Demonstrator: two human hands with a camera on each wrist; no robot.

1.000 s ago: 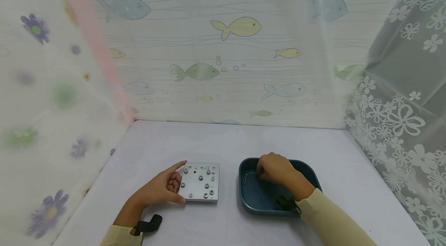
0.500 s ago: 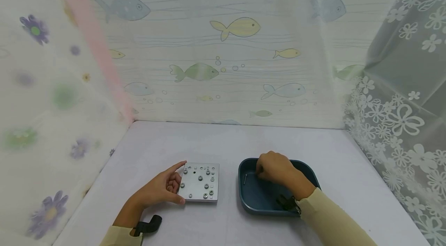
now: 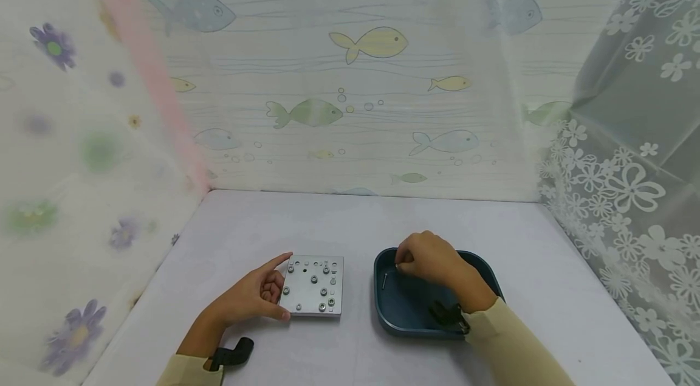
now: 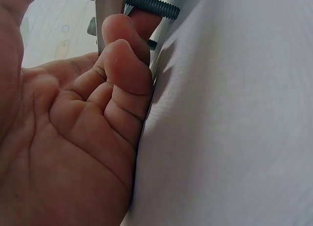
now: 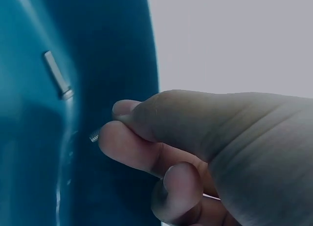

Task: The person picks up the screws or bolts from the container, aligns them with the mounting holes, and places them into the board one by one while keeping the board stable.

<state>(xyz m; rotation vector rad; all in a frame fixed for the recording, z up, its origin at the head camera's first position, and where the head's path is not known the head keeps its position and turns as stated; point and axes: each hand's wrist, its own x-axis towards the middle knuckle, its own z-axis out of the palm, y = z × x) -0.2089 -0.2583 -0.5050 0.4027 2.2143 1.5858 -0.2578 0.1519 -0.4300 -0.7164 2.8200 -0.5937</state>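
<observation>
The metal plate (image 3: 304,296) lies flat-faced on the desk's (image 3: 306,349) left side, leftward of the right hand (image 3: 429,257) and across the gap from the blue tray (image 3: 407,316). The left hand (image 3: 253,296) is nearer, spanning the plate's left edge between thumb and index finger. The right hand pinches a small threaded piece (image 5: 94,136) over the tray. Just left of those fingertips a loose screw (image 3: 384,280) lies in the tray, its long axis running roughly away from the person. Compared with half a second ago, the right hand sits slightly farther forward and left, its pinching fingers now visible; plate and left hand look unchanged.
</observation>
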